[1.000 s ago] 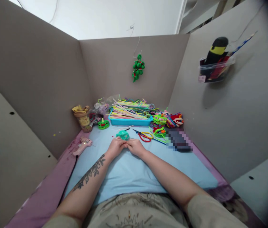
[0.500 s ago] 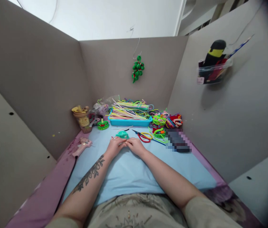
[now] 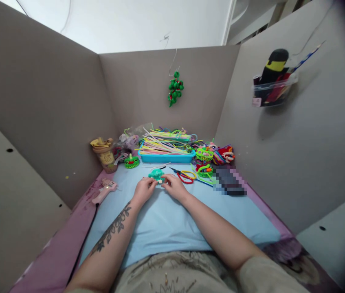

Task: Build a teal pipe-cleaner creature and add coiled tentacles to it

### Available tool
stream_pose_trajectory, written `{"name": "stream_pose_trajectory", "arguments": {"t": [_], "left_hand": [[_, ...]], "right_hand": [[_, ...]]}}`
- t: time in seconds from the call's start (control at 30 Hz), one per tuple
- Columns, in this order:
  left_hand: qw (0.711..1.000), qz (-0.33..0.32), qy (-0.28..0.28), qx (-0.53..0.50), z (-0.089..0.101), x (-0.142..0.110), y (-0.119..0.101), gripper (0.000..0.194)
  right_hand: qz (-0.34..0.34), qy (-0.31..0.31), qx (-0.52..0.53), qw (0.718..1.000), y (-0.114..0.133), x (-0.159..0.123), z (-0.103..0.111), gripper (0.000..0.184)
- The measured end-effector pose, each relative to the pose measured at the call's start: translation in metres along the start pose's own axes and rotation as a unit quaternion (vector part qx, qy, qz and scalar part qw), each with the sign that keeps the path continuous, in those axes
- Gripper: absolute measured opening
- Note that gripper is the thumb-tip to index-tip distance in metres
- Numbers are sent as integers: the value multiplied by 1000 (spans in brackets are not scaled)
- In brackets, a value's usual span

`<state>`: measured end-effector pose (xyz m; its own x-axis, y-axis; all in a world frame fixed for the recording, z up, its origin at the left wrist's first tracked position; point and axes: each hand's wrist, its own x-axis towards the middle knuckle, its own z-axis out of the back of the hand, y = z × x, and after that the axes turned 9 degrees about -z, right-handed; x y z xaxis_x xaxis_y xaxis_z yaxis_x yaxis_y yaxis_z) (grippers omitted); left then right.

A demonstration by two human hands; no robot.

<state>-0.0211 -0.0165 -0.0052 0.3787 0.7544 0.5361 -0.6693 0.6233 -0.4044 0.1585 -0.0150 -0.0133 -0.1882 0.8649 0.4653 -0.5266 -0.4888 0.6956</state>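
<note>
A turquoise fuzzy pipe-cleaner piece (image 3: pixel 155 174) is at the middle of the blue cloth, just beyond my fingertips. My left hand (image 3: pixel 144 190) is closed in a pinch at its near left side. From the right, my right hand (image 3: pixel 174 188) also has its fingers bent and closed at the near edge of the piece. A small pale bit (image 3: pixel 160 181) shows between the two hands; its kind is too small to tell. Red-and-yellow-handled scissors (image 3: pixel 186 176) lie just beyond my right hand.
A blue tray (image 3: pixel 166 158) heaped with pipe cleaners stands at the back. To the left are a pink glue gun (image 3: pixel 105 192), a green figure (image 3: pixel 132 162) and a brown cup (image 3: pixel 106 158). A dark blurred phone-like object (image 3: pixel 229 181) and colourful figures (image 3: pixel 205 154) are at right.
My hands have drawn slightly apart, the left one moving a little left and down. More of the turquoise piece and the small pale bit now show between them.
</note>
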Motion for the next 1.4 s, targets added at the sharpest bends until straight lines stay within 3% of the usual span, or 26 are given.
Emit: {"name": "stream_pose_trajectory", "arguments": {"t": [0.37,0.63,0.83,1.07,1.23,1.4], "left_hand": [[999,8,26,-36,-1,0,-9,26],[999,-9,21,-34,1,-1,-10,20],[999,-41,14,-26,1,0,-10,18],[998,-50,-31,36,5,1,1,11],[995,-45,-38,79,13,0,6,13],[985,-27,-6,173,18,-1,9,17]], "right_hand": [[50,-19,-40,998,1,-2,-3,10],[51,-62,-10,997,-4,2,-2,12],[79,-55,-17,995,1,1,-2,14],[55,-52,13,997,1,1,3,42],[26,-83,2,996,-6,1,4,34],[11,-114,-24,993,-12,7,11,22]]}}
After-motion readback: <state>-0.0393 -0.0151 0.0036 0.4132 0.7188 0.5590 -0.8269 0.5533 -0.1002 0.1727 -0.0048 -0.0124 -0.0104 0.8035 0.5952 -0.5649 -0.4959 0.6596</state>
